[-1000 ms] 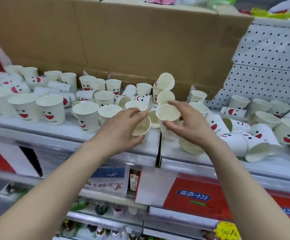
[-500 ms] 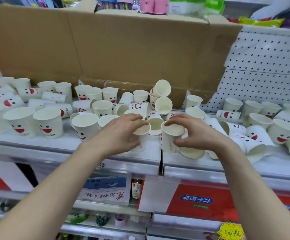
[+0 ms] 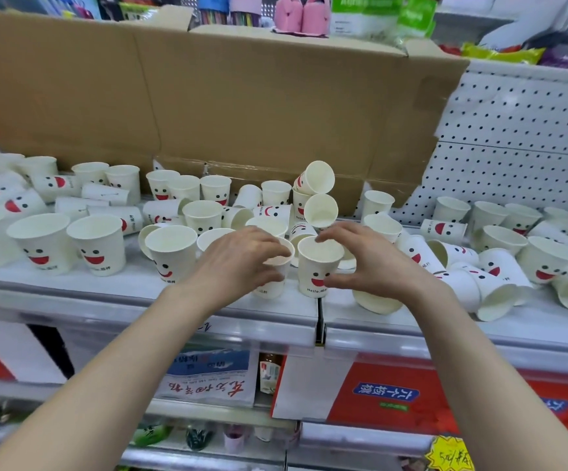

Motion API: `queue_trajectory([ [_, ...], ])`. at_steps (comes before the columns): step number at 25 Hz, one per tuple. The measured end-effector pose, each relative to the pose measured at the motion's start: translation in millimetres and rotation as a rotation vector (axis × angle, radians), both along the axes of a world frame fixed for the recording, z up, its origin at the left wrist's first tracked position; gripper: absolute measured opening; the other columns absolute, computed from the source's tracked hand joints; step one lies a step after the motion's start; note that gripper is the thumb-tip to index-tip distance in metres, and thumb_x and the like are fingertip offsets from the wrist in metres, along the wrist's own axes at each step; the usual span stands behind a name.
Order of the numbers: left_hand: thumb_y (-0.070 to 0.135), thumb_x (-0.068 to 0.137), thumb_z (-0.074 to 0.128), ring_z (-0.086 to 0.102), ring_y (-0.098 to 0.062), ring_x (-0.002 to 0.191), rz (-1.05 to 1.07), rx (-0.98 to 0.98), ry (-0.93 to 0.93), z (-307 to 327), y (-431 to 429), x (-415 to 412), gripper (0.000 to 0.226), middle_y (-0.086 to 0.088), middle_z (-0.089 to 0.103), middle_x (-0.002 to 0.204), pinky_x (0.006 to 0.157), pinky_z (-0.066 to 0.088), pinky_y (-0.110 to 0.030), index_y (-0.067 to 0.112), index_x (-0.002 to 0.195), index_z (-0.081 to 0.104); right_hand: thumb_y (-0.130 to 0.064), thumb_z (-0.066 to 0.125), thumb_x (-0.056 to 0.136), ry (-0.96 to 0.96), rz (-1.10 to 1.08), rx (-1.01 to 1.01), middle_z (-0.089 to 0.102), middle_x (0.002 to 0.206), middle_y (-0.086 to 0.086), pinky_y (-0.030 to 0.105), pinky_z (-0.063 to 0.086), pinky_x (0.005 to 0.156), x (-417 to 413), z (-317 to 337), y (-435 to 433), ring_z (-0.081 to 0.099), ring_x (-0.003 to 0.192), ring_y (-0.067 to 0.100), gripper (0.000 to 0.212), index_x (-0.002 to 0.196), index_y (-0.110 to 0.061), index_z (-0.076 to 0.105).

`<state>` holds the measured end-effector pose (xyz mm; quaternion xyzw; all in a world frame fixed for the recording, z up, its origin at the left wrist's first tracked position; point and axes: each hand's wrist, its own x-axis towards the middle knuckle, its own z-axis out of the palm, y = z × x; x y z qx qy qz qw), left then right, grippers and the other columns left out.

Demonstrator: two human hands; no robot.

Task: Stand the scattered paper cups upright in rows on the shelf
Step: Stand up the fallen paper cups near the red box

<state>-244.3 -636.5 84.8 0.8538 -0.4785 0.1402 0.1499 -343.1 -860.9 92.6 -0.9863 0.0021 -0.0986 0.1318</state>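
Gripping on both sides.

- Left hand (image 3: 241, 263): fingers curled over the rim and down the wall of the left cup (image 3: 273, 285), a white paper cup. The hand hides most of it, and only the lower wall and part of the rim show.
- Right hand (image 3: 367, 263): holds the right cup (image 3: 316, 266), thumb against the side wall and forefinger at the far rim. The other fingers arch above it, and whether they touch cannot be told.
- Both cups stand upright, mouth up, side by side at the front of the white shelf (image 3: 72, 290). They sit just left of the seam (image 3: 320, 321) between its two panels. The right cup's red smile and black eyes face the camera.
- Front row (image 3: 97, 244) to the left: upright cups along the shelf edge, mouths up, the nearest just beside the left hand.
- Behind the hands: two tilted cups (image 3: 320, 192), one above the other, mouths toward the camera. More cups around them, some upright, some on their sides.
- Right panel: toppled cups (image 3: 472, 290) lie on their sides, several overlapping, with upright ones behind.
- Backdrop: brown cardboard sheet (image 3: 241, 113) behind the left and middle cups, white pegboard (image 3: 513, 147) at right.
- Below the shelf: red label (image 3: 387, 396) with a blue patch.
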Motion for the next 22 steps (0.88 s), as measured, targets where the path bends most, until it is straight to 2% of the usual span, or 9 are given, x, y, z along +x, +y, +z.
queue_trajectory([
  [2,0.036,0.085,0.068,0.051,-0.011,0.114,0.008,0.026,0.000,4,9,5,0.032,0.013,0.063,0.117,0.092,0.046,-0.031,0.031,0.116,0.066,-0.037,0.075,0.079,0.003,0.039,-0.023,0.049,0.132,-0.014,0.025,0.038,0.095,6,0,3,0.046,0.120,0.008,0.033,0.108,-0.033,0.062],
  [5,0.034,0.087,0.064,0.053,-0.014,0.106,0.050,0.089,-0.065,2,14,12,0.018,0.008,0.067,0.103,0.081,0.050,-0.035,0.029,0.103,0.071,-0.033,0.070,0.085,-0.036,0.030,-0.013,0.054,0.119,-0.010,0.027,0.043,0.091,6,-4,2,0.052,0.108,0.011,0.010,0.091,-0.029,0.065],
  [8,0.037,0.088,0.061,0.056,-0.017,0.098,0.048,0.066,-0.054,-2,6,10,0.018,0.002,0.068,0.093,0.074,0.051,-0.040,0.026,0.097,0.072,-0.038,0.070,0.084,-0.069,0.014,0.013,0.053,0.115,-0.011,0.029,0.042,0.091,-3,-3,0,0.049,0.104,0.008,0.010,0.086,-0.030,0.064],
  [11,0.043,0.089,0.060,0.057,-0.018,0.089,0.044,0.032,-0.041,-5,-4,4,0.022,0.001,0.067,0.089,0.072,0.052,-0.041,0.028,0.101,0.072,-0.043,0.071,0.082,-0.082,-0.008,-0.026,0.051,0.117,-0.012,0.028,0.040,0.087,-10,-3,-3,0.049,0.106,0.010,0.015,0.087,-0.031,0.065],
  [16,0.043,0.084,0.066,0.057,-0.014,0.100,-0.004,-0.053,-0.012,-7,1,0,0.026,0.009,0.070,0.099,0.079,0.053,-0.042,0.029,0.107,0.071,-0.044,0.073,0.079,-0.037,-0.078,0.017,0.043,0.139,-0.011,0.029,0.040,0.092,-16,-8,-6,0.047,0.117,0.010,0.018,0.089,-0.033,0.063],
  [22,0.032,0.087,0.066,0.061,-0.018,0.094,-0.025,-0.079,-0.024,-11,5,7,0.019,0.003,0.072,0.096,0.083,0.053,-0.046,0.026,0.103,0.073,-0.035,0.077,0.079,-0.043,-0.109,0.018,0.052,0.133,-0.006,0.033,0.042,0.096,-16,-6,-5,0.049,0.116,0.013,0.015,0.085,-0.028,0.065],
])
